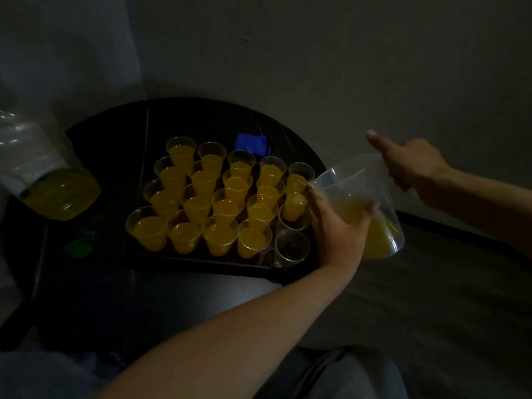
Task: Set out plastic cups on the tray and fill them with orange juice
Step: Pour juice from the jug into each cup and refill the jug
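We tilt the jug [345,177] toward an empty cup [291,246] on the tray [201,262], right hand [411,165] clamped on its handle, left hand [336,226] wrapped round its body, steadying the pour.

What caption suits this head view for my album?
Left hand and right hand tilt a juice pitcher over the tray of filled cups; one corner cup is empty.
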`<state>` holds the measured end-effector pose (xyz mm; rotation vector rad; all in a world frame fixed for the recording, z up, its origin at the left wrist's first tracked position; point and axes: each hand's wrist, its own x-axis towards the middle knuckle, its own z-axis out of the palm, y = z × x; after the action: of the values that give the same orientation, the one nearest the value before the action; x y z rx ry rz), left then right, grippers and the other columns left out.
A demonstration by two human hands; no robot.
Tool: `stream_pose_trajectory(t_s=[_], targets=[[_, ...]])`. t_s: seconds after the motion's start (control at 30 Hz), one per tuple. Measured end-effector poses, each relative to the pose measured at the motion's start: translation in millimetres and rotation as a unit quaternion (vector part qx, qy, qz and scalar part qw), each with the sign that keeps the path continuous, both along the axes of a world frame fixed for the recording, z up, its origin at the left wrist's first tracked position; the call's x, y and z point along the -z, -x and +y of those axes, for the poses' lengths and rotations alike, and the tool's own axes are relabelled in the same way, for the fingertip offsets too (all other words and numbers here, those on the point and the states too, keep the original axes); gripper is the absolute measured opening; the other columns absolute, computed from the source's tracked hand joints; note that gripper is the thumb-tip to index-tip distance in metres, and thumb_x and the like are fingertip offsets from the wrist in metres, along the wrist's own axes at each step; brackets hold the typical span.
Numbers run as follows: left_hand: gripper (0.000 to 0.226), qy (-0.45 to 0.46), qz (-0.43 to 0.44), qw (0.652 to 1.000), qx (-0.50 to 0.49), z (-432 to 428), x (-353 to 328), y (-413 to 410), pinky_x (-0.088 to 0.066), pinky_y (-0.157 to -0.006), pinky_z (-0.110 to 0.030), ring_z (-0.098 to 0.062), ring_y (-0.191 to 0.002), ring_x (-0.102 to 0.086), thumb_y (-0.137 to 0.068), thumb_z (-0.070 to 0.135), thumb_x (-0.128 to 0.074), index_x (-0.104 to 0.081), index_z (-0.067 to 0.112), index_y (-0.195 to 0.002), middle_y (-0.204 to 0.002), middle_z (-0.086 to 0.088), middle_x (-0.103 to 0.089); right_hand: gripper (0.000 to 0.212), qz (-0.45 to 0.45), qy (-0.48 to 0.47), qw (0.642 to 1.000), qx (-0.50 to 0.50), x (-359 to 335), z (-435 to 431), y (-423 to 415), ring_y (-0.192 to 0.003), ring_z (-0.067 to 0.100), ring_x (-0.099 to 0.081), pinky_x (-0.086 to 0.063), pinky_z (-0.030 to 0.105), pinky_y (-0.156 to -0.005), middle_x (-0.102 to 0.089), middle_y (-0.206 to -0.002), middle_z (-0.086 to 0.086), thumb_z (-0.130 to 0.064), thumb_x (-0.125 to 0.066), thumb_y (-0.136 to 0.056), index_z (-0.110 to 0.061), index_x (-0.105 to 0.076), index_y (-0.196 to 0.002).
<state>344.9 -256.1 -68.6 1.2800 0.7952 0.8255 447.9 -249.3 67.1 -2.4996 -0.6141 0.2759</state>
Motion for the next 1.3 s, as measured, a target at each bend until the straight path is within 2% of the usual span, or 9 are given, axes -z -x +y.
stream_pose_trajectory(t_s=[0.13,0.47,0.63,0.73,0.87,1.0,1.17,1.3], targets=[[0.118,0.004,-0.006,1.0,-0.003,-8,1,8,-0.029,-0.121,-0.044,-0.013,-0.149,-0.026,-0.074,0.06,-0.081,-0.002,0.039,-0.159,-0.164,0.01,-0.02,0.069,0.005,-0.004,1.0,-0.008,-1,-7,6,-0.056,0.025,-0.051,-0.042,0.03,-0.054,-0.057,-0.067,0.012,-0.076,-0.053,-0.084,-0.008,-0.057,-0.069],[0.117,0.032,-0.001,0.999,-0.014,-32,2,28,-0.032,-0.12,-0.049,-0.012,-0.149,-0.029,-0.072,0.067,-0.078,-0.002,0.042,-0.158,-0.164,0.01,-0.022,0.069,0.01,0.027,0.999,-0.038,0,-21,27,-0.057,0.023,-0.051,-0.039,0.028,-0.053,-0.057,-0.067,0.012,-0.075,-0.047,-0.088,-0.009,-0.053,-0.066],[0.117,0.038,0.0,0.999,-0.009,-39,4,35,-0.03,-0.12,-0.04,-0.012,-0.149,-0.028,-0.075,0.058,-0.081,-0.001,0.04,-0.159,-0.164,0.009,-0.022,0.076,-0.005,0.049,0.998,-0.034,3,-25,32,-0.056,0.025,-0.054,-0.04,0.028,-0.052,-0.06,-0.069,0.014,-0.079,-0.045,-0.086,-0.007,-0.056,-0.065],[0.117,0.04,0.005,0.999,-0.008,-41,6,37,-0.032,-0.12,-0.047,-0.014,-0.148,-0.029,-0.073,0.063,-0.079,-0.002,0.042,-0.158,-0.163,0.01,-0.023,0.074,-0.002,0.046,0.998,-0.038,6,-28,34,-0.056,0.025,-0.052,-0.041,0.029,-0.054,-0.059,-0.069,0.014,-0.079,-0.045,-0.085,-0.008,-0.055,-0.066],[0.119,0.043,0.006,0.999,-0.012,-43,6,39,-0.032,-0.12,-0.043,-0.014,-0.148,-0.029,-0.073,0.062,-0.08,-0.001,0.039,-0.159,-0.164,0.01,-0.022,0.071,-0.018,0.057,0.997,-0.05,5,-29,38,-0.054,0.024,-0.05,-0.039,0.028,-0.053,-0.055,-0.065,0.012,-0.076,-0.044,-0.089,-0.009,-0.052,-0.066],[0.123,0.053,0.006,0.998,-0.021,-44,3,36,-0.03,-0.121,-0.047,-0.014,-0.15,-0.027,-0.064,0.077,-0.074,-0.001,0.045,-0.158,-0.164,0.009,-0.022,0.069,-0.023,0.054,0.996,-0.064,3,-26,40,-0.054,0.021,-0.046,-0.037,0.026,-0.052,-0.051,-0.063,0.009,-0.074,-0.043,-0.09,-0.01,-0.05,-0.066],[0.117,0.053,-0.004,0.998,-0.014,-43,2,35,-0.028,-0.119,-0.036,-0.013,-0.149,-0.027,-0.076,0.055,-0.082,-0.001,0.038,-0.16,-0.165,0.007,-0.022,0.066,-0.025,0.055,0.996,-0.07,1,-25,38,-0.054,0.02,-0.044,-0.035,0.026,-0.052,-0.049,-0.063,0.008,-0.072,-0.043,-0.091,-0.012,-0.049,-0.066],[0.117,0.06,-0.011,0.998,-0.024,-43,2,33,-0.03,-0.121,-0.046,-0.015,-0.149,-0.029,-0.074,0.057,-0.082,-0.003,0.041,-0.159,-0.164,0.007,-0.024,0.067,-0.03,0.055,0.996,-0.066,2,-24,37,-0.057,0.022,-0.045,-0.035,0.027,-0.053,-0.049,-0.064,0.009,-0.073,-0.044,-0.091,-0.011,-0.051,-0.068]])
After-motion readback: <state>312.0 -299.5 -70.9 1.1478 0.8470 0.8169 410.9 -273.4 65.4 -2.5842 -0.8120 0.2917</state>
